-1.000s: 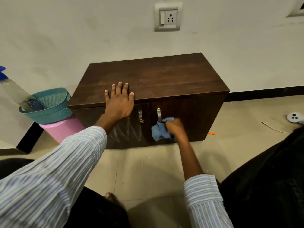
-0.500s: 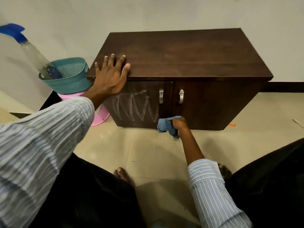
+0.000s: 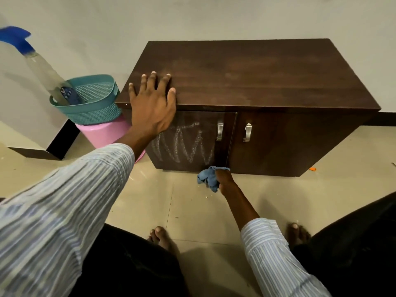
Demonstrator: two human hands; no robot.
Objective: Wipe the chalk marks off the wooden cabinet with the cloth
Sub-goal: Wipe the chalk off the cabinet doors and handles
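A low dark wooden cabinet stands against the wall with two doors and metal handles. White zigzag chalk marks cover its left door. My left hand lies flat, fingers spread, on the front left edge of the cabinet top. My right hand grips a crumpled blue cloth low at the bottom of the doors, just below the right end of the chalk marks, near the floor.
A teal basket sits on a pink stool left of the cabinet, holding a spray bottle with a blue head and a dark phone. An orange bit lies on the tiled floor at right. My bare feet are below.
The view has tilted down and closer to the cabinet. My right hand with the cloth has dropped from the right door's handle area to the bottom of the doors. My left hand stays put.
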